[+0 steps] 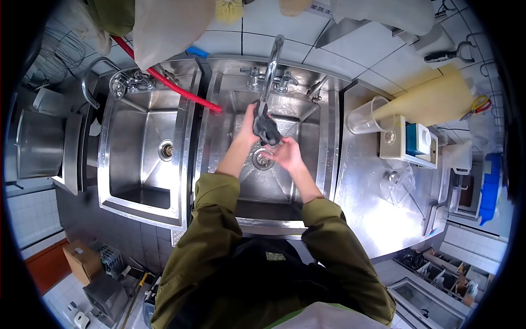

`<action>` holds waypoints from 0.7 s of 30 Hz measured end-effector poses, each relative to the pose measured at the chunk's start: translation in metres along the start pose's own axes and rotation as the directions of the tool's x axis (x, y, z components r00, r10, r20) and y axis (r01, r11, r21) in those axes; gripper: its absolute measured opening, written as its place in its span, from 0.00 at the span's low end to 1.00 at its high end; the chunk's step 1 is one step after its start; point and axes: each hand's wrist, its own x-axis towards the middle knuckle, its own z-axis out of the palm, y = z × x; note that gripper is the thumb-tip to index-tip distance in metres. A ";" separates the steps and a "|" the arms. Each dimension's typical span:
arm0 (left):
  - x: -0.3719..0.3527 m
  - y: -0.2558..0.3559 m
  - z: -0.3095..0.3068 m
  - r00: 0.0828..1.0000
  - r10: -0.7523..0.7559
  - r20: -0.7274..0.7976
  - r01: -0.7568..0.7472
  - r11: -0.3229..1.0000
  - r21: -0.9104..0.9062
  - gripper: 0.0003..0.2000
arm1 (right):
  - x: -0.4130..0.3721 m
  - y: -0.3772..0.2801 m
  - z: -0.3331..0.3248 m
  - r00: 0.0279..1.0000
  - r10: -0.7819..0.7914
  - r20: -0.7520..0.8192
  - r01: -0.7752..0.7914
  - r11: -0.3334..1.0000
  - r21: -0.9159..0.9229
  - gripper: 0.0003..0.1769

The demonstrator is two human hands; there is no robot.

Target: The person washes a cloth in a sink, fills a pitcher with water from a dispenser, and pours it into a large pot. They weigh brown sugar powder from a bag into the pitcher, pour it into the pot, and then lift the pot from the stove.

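A stream of water from the tall curved faucet [272, 63] runs onto a dark grey, crumpled, soft-looking bundle [267, 130], perhaps a wet cloth. My left hand [249, 129] is closed around its left side, holding it up over the sink. Just below, my right hand [286, 154] has its fingers apart, fingertips right at the bundle's lower edge. Both hands are above the metal sink basin [257, 189], with the round drain [263, 160] partly behind the right fingers.
A red hose [183, 93] slants over the divider from a second sink [127, 159] on the left. On the right counter are a clear plastic jug [364, 116], a white box [393, 137] and a clear lid-like item [395, 185]. Cloths [170, 33] hang above the sinks.
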 end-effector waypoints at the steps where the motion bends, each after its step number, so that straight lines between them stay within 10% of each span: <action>1: 0.023 -0.010 -0.026 0.999 -0.008 -0.043 0.011 0.998 0.060 0.26 | -0.008 0.003 0.014 0.984 0.031 0.173 -0.045 0.996 0.078 0.21; 6: -0.001 -0.021 0.004 0.832 0.435 -0.345 0.082 0.519 0.851 0.28 | 0.005 0.005 0.050 0.996 0.044 0.073 -0.009 0.905 -0.426 0.31; 9: -0.023 -0.016 0.001 0.936 0.311 -0.165 -0.095 0.673 0.733 0.30 | 0.027 -0.011 0.038 0.982 0.124 0.146 -0.013 0.805 -0.593 0.22; 10: -0.034 0.000 0.007 0.945 0.191 -0.265 0.137 0.505 0.852 0.23 | 0.023 -0.017 0.048 0.986 0.124 0.110 -0.048 0.850 -0.524 0.21; 13: -0.042 0.006 -0.033 0.732 0.489 0.474 -0.406 -0.245 0.880 0.20 | 0.018 -0.036 0.061 0.985 0.165 0.059 -0.108 0.837 -0.536 0.14; 14: -0.053 0.006 -0.030 0.851 0.471 0.234 -0.290 0.050 0.956 0.24 | 0.015 -0.036 0.067 0.985 0.160 0.070 -0.099 0.840 -0.533 0.09; 17: -0.073 0.006 0.011 0.525 0.608 0.596 -0.362 -0.474 0.803 0.27 | 0.035 -0.033 0.058 0.864 0.461 0.201 -0.357 0.844 -0.400 0.10; 21: -0.067 0.033 0.012 0.536 0.190 0.823 -0.470 -0.742 0.478 0.26 | 0.015 -0.026 0.088 0.815 0.580 -0.012 -0.324 0.439 -0.838 0.12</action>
